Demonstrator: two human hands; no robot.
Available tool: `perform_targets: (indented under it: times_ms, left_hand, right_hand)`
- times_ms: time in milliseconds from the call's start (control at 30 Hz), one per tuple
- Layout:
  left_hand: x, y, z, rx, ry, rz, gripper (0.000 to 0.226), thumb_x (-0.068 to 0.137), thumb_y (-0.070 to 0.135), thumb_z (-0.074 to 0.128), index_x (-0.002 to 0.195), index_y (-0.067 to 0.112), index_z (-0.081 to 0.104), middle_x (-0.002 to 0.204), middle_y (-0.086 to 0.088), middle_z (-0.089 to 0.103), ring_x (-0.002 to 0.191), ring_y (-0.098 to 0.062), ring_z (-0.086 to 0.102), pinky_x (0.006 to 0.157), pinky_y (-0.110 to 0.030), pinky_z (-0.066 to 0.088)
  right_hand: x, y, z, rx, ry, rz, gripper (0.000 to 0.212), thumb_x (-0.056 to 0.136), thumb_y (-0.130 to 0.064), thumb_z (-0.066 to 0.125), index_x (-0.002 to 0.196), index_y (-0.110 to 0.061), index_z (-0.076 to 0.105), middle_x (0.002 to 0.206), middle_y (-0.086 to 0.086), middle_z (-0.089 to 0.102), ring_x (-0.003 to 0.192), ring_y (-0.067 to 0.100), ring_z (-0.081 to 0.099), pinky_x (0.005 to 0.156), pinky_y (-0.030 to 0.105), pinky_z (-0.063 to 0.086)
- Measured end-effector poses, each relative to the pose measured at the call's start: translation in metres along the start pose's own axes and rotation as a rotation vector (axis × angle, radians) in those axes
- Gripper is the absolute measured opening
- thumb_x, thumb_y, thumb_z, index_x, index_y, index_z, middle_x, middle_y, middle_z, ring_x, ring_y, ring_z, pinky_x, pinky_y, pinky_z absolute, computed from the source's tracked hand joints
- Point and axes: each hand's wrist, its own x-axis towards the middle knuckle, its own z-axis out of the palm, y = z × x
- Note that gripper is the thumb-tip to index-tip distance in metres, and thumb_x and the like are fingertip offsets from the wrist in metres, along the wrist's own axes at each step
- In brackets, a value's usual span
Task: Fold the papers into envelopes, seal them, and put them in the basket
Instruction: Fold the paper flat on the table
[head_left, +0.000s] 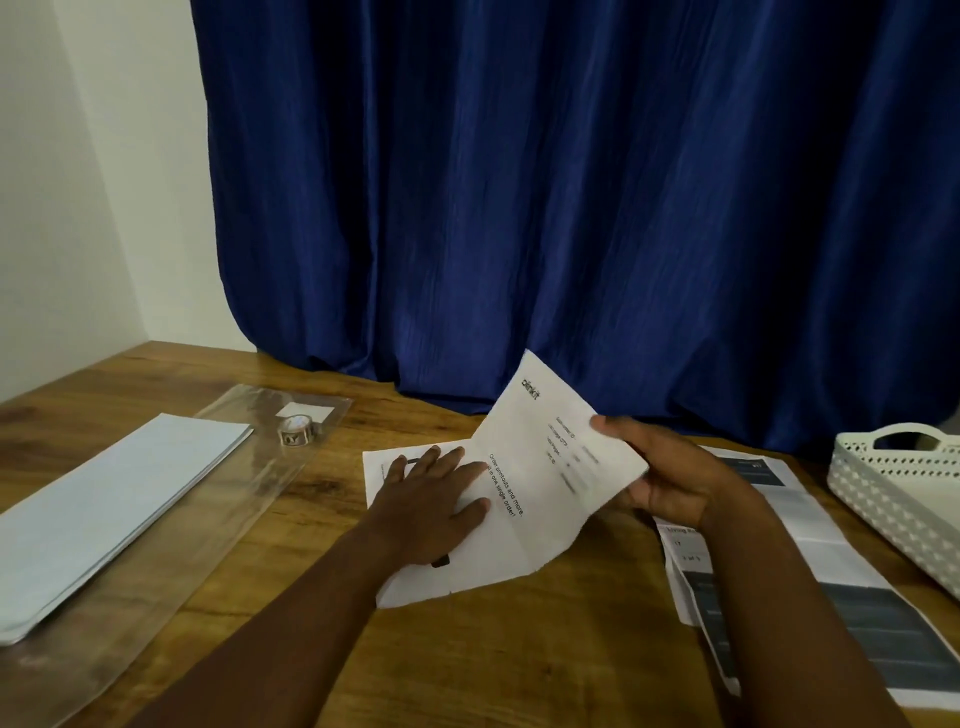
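A white printed sheet of paper lies in the middle of the wooden table. My left hand presses flat on its left half, fingers spread. My right hand grips the sheet's right half and lifts it off the table, tilted up toward the left. A stack of white papers lies at the left. The white perforated basket stands at the right edge. A small roll of tape sits beyond the stack.
A clear plastic sleeve lies under the stack and the tape roll. A printed sheet with grey blocks lies beneath my right forearm. A blue curtain hangs behind the table and a white wall is at the left.
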Motion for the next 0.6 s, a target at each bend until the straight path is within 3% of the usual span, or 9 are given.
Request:
perform_targets:
  times_ms: [67,133,233,300,400,500,600]
  left_hand:
    - [0.000,-0.001,-0.002,-0.097,0.003,-0.014,0.060,0.106,0.058,0.030,0.161,0.036,0.020,0.172,0.004,0.011,0.159,-0.020,0.004,0.128,-0.052,0.001]
    - [0.000,0.000,-0.011,-0.404,0.111,-0.076,0.056,0.108,0.052,0.033,0.159,0.031,0.029,0.166,0.003,0.031,0.154,-0.021,0.025,0.126,-0.045,0.016]
    - [-0.006,-0.001,-0.035,-1.039,0.523,-0.254,0.044,0.109,0.046,0.037,0.144,0.026,0.053,0.139,0.007,0.056,0.126,-0.017,0.053,0.104,-0.034,0.038]
    - [-0.012,-0.009,-0.048,-1.181,0.751,-0.304,0.039,0.108,0.051,0.036,0.127,0.029,0.062,0.118,0.012,0.064,0.113,-0.015,0.058,0.098,-0.034,0.041]
    - [-0.022,-0.022,-0.053,-1.082,0.817,-0.273,0.036,0.108,0.052,0.034,0.132,0.037,0.056,0.107,0.026,0.053,0.104,-0.003,0.052,0.097,-0.029,0.035]
    - [-0.022,-0.034,-0.048,-0.806,0.740,-0.200,0.039,0.109,0.042,0.039,0.141,0.027,0.056,0.125,0.017,0.055,0.114,-0.002,0.048,0.100,-0.024,0.032]
    - [-0.013,-0.044,-0.037,-0.514,0.602,-0.056,0.032,0.106,0.027,0.054,0.136,0.019,0.063,0.137,0.004,0.061,0.118,-0.006,0.051,0.097,-0.012,0.032]
  right_hand:
    - [0.000,0.000,0.015,0.018,-0.104,-0.061,0.045,0.096,-0.039,0.057,0.128,-0.009,0.064,0.124,0.020,0.070,0.114,0.031,0.068,0.094,0.052,0.057]
    - [0.004,0.003,0.033,-0.107,-0.175,-0.097,0.066,0.094,-0.061,0.042,0.128,-0.009,0.063,0.125,0.016,0.070,0.117,0.029,0.067,0.099,0.049,0.052]
    - [0.011,0.017,0.060,-0.230,-0.186,-0.127,0.076,0.086,-0.070,0.038,0.125,-0.010,0.064,0.120,0.009,0.073,0.114,0.024,0.068,0.101,0.046,0.051]
    - [0.014,0.030,0.075,-0.376,-0.154,-0.181,0.070,0.083,-0.071,0.043,0.117,-0.016,0.071,0.118,0.001,0.074,0.113,0.020,0.069,0.103,0.045,0.051]
    - [0.011,0.046,0.091,-0.615,-0.136,-0.258,0.058,0.079,-0.067,0.054,0.110,-0.023,0.076,0.115,-0.008,0.075,0.110,0.010,0.068,0.101,0.037,0.053]
    - [0.014,0.059,0.098,-0.854,-0.180,-0.364,0.022,0.097,-0.029,0.064,0.111,-0.020,0.077,0.116,-0.011,0.073,0.108,0.002,0.065,0.104,0.028,0.051]
    - [0.018,0.066,0.099,-1.039,-0.188,-0.389,0.024,0.098,-0.018,0.061,0.117,-0.024,0.074,0.126,-0.015,0.067,0.116,-0.002,0.059,0.104,0.017,0.043]
